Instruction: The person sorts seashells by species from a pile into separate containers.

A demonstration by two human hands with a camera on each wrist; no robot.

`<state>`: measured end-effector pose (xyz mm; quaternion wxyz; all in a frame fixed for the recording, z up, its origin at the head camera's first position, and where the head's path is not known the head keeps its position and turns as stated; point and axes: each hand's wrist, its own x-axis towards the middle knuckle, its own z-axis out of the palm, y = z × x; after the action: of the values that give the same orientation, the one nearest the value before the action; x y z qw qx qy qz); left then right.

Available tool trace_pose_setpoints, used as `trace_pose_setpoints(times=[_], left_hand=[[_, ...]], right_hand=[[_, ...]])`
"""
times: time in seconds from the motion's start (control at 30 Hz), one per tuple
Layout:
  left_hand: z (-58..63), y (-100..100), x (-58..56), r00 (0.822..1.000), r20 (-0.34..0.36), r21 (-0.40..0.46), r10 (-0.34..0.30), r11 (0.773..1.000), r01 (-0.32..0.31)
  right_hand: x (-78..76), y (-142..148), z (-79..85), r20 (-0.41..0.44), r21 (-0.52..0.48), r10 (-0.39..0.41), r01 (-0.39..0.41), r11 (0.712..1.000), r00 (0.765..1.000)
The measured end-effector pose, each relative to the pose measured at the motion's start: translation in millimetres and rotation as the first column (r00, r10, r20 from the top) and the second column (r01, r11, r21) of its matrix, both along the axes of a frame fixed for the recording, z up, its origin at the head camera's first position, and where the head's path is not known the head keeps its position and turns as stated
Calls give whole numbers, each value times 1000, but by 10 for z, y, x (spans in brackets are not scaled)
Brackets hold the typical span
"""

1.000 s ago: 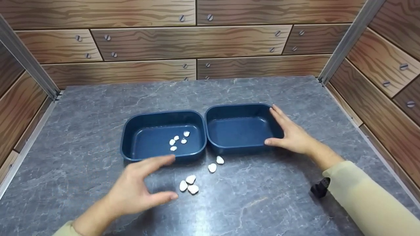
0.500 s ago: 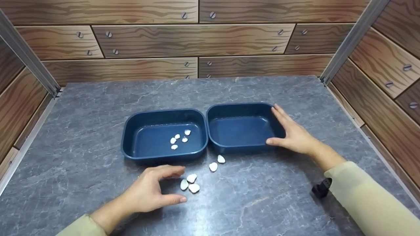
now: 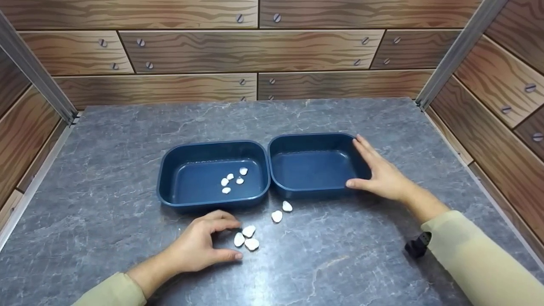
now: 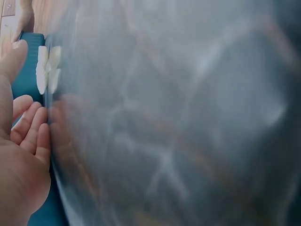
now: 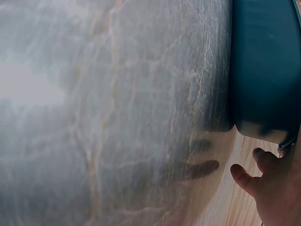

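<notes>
Left hand [image 3: 199,248] empty beside white pebbles [image 3: 249,232], right hand [image 3: 386,178] spread at a tray

From my remote station, I see the left hand at lower left of centre, thumb and fingertips apart, just beside three pebbles on the worktop [image 3: 340,242]. At centre right, the right hand spans the right blue tray [image 3: 312,170], digits wide, apparently touching its rim. Five pebbles lie in the left blue tray [image 3: 193,182], mid-frame; two more sit just below the trays.
</notes>
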<state>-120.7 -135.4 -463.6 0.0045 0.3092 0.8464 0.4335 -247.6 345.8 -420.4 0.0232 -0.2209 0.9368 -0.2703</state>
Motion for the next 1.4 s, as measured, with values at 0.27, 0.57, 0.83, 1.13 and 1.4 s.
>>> trace_pose_setpoints(times=[0.27,0.57,0.83,1.13,1.4], left_hand=[[-25,34,-16,998,55,-20,22,1000,-20],[-48,51,-21,999,35,-29,27,999,-26],[-55,59,-8,999,21,-15,33,999,-33],[-58,57,-4,999,32,-10,34,999,-34],[-25,57,-3,998,43,-11,40,999,-39]], right_hand=[[24,16,7,7,3,-11,11,1000,1000],[21,22,-18,-4,-2,-11,11,1000,1000],[8,12,-30,-2,6,-28,28,1000,1000],[12,5,-51,-1,-1,-54,54,999,999],[15,4,-34,6,35,-60,60,998,998]])
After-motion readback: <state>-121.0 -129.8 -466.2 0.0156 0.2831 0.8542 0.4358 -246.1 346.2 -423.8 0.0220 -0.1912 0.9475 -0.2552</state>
